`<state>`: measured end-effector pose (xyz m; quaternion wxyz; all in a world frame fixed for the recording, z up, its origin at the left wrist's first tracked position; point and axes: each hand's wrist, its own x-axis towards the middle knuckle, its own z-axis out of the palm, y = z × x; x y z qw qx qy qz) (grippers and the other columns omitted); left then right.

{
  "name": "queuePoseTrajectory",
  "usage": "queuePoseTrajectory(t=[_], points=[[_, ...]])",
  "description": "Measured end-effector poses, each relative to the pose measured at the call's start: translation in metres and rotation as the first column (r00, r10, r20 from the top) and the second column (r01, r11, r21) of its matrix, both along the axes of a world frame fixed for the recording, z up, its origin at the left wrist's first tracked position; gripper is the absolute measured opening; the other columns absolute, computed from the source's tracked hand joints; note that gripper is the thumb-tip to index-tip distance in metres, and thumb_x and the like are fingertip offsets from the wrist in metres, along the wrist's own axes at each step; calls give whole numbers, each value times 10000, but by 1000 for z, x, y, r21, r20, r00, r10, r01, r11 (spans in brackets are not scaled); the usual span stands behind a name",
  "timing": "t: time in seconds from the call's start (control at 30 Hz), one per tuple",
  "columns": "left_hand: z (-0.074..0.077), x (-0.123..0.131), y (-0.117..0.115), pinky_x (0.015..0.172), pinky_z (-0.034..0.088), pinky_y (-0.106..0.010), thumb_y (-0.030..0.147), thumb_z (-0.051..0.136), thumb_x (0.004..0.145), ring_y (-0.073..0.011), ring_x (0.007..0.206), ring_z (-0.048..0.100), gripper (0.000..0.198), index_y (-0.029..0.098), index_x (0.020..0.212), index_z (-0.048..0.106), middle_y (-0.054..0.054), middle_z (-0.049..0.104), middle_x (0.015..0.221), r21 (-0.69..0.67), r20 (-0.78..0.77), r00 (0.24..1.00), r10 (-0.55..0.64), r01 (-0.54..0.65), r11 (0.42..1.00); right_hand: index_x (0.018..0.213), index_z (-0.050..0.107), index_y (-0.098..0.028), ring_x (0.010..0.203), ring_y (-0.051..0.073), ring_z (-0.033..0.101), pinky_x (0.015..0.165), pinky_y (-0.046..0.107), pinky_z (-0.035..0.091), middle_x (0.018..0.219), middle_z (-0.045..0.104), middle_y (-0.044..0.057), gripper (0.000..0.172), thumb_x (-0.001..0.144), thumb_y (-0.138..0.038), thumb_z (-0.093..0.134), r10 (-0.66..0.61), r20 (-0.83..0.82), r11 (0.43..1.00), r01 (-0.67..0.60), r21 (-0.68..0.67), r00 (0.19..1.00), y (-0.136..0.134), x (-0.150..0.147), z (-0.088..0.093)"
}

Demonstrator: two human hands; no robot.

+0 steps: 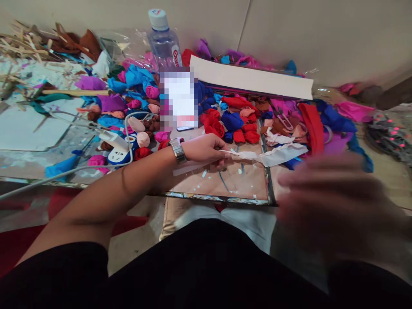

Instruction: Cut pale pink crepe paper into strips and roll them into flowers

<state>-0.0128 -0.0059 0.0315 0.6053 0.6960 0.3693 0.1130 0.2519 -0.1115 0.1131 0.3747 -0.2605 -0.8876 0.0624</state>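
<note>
My left hand (208, 149), with a metal watch (178, 150) on its wrist, pinches one end of a white crepe paper strip (280, 155). The strip is twisted thin near the fingers and runs out flat to the right. Beneath the hand lies another pale strip (186, 168) on the table. My right hand (331, 189) is smeared by motion at the right, apart from the strip's far end, and its fingers cannot be made out. Red paper flowers (213, 124) and a blue one (232, 121) lie just beyond my left hand.
A lit phone (181, 101) stands before a plastic bottle (162, 43). A power strip (117, 154) with a white cable (80, 167) sits at left. Scissors (283, 118), a long cream board (251, 77), wooden sticks (25, 45) and crumpled coloured paper surround the work spot.
</note>
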Motion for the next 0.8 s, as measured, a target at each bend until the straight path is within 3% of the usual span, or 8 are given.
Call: queuePoseTrajectory(t=[0.07,0.13,0.27,0.4,0.67,0.8], points=[[1,0,1,604,487,-210,411,657,947,-110,627,633,319,112,853,713,-44,714,747,55,18,1000,-7,6,998,1156,740,-410,940,253,752,878,530,592,1072,811,-1,218,967,-310,702,31,-1,993,-31,114,1000,36,-13,-10],[2,-1,3,630,480,-205,400,625,967,-105,655,629,326,110,846,711,-43,712,758,127,29,999,-24,20,992,1128,741,-339,988,283,736,885,541,548,1117,796,39,170,993,-406,661,30,50,990,-37,136,998,75,-23,-32],[4,-1,4,665,510,-212,395,620,965,-121,691,662,307,122,854,701,-46,723,780,137,12,1000,-2,1,991,1158,709,-228,1057,306,711,881,476,511,1124,781,112,342,978,-514,656,-1,193,999,-5,33,981,120,-24,-78],[4,0,2,624,530,-214,433,670,933,-135,673,691,303,139,855,668,-35,706,769,1,39,996,75,-75,997,1077,727,-227,940,259,717,836,417,487,1000,798,80,215,1000,-408,641,40,228,998,-29,-49,973,118,-19,-96],[2,1,3,640,529,-216,464,662,944,-126,666,677,369,113,831,694,-57,711,765,42,55,997,46,-48,998,1074,730,-239,925,237,718,840,395,474,970,793,59,159,1009,-350,636,7,180,999,2,-49,984,109,-25,-100],[2,1,1,643,542,-226,426,700,925,-124,651,673,325,119,819,685,-47,702,752,-103,92,992,82,-73,992,1062,738,-256,908,231,719,835,395,484,949,795,50,151,1019,-339,620,12,143,1000,-8,-29,990,109,-24,-101]])
